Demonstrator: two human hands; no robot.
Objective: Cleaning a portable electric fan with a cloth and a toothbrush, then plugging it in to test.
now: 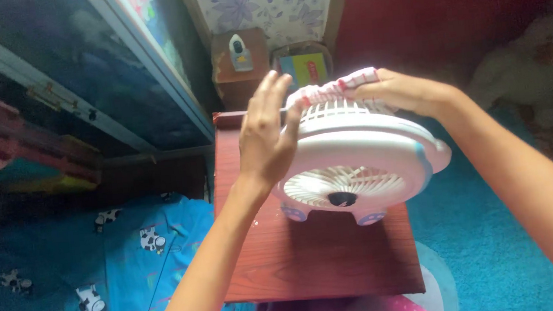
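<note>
The fan point(359, 168) is smooth white plastic with a slight sheen, its grille of thin moulded ribs and its small feet pale blue. The cloth point(331, 91) on its top edge is soft woven fabric, white with red checks. The table point(313, 260) looks like reddish wood-grain laminate (satin rather than glossy). The bedsheet point(99, 274) is matt printed cotton; the blue floor mat point(494, 236) looks nubbly.

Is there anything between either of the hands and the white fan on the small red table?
Partly. The left hand lies directly against the white fan, nothing between. The right hand presses a red-checked cloth onto the fan's top, so the cloth lies between them.
</note>
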